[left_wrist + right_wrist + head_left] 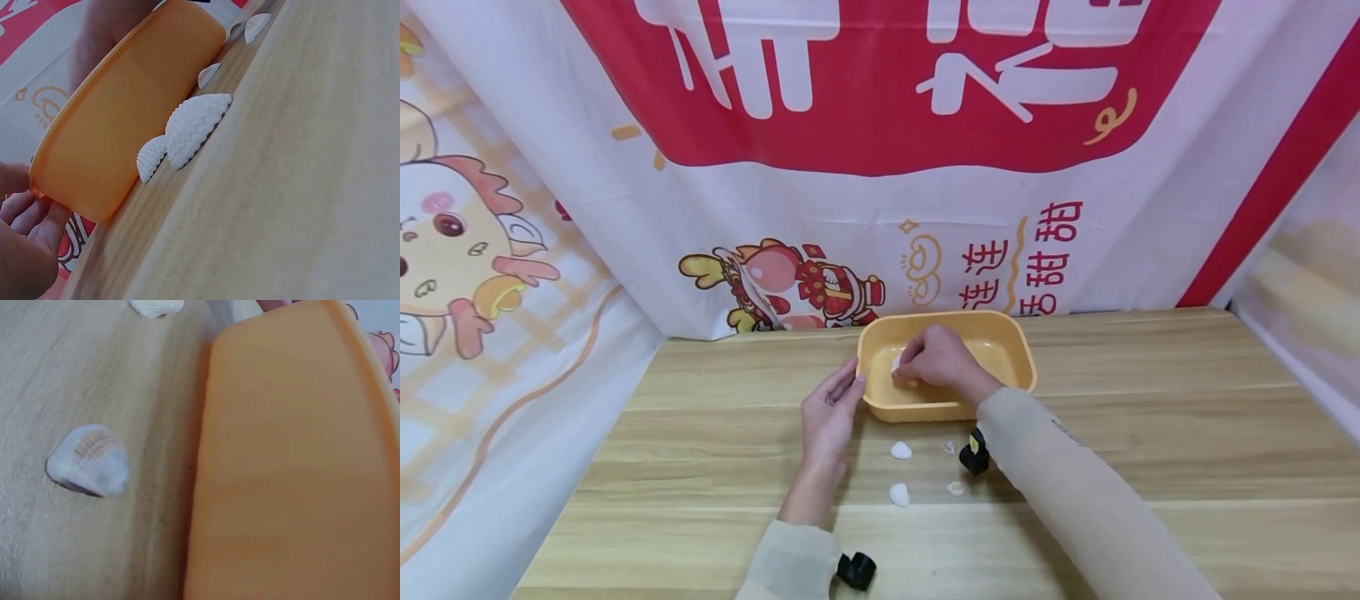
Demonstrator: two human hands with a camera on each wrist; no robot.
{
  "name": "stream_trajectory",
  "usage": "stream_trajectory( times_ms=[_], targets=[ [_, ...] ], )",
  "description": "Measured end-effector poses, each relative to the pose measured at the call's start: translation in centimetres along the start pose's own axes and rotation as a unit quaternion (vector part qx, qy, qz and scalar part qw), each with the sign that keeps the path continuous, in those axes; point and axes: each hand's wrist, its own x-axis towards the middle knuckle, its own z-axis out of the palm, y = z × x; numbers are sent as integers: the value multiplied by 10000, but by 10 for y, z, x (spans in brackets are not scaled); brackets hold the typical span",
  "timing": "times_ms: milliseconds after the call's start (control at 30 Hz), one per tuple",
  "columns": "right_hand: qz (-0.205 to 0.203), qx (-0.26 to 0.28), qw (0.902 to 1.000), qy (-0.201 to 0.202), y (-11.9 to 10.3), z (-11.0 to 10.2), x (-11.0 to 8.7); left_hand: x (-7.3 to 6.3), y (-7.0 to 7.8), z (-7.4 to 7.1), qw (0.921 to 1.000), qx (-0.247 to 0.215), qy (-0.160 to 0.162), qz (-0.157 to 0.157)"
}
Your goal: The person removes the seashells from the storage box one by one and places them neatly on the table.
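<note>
A yellow plastic basin [1022, 367] stands on the table near the back cloth. At its left end, my left hand [831, 417] grips the rim, with the thumb near the top edge and the fingers against the outer wall. My right hand [938, 358] reaches down inside the basin with bent fingers and pinches a white seashell [896, 363], mostly hidden by the fingertips. In front of the basin lie two white ridged seashells [901, 450] [197, 128] and two smaller pale seashells [955, 487]. One of the smaller ones, a brown-tinged seashell [90, 459], shows close up in the right wrist view.
The wooden table [715, 467] extends to both sides of the basin. A printed cloth [880, 242] hangs right behind it, with more cloth at the left and right. Each sleeve carries a black wrist device [857, 571].
</note>
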Motion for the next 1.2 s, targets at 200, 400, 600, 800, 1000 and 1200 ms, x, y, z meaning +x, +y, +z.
stream_trajectory(
  times_ms=[200, 400, 600, 800, 1000, 1200],
  targets=[
    [-18, 104, 9999, 60, -7, -8, -8, -2, 0, 1, 10000, -12, 3, 44],
    [-350, -93, 9991, 206, -13, -11, -17, -1, 0, 0, 10000, 2, 31, 40],
    [-805, -149, 9961, 316, -14, -15, -29, -2, -1, 0, 10000, 3, 24, 36],
    [-1024, -104, 9934, 516, -13, -22, -45, -3, -1, 1, 9999, -50, 23, 113],
    [-979, -130, 9937, 528, -15, -30, -60, -3, 0, 2, 9999, -42, -9, 106],
    [-1065, -119, 9924, 607, -16, -38, -73, -3, 0, 2, 9999, -52, -16, 110]
  ],
)
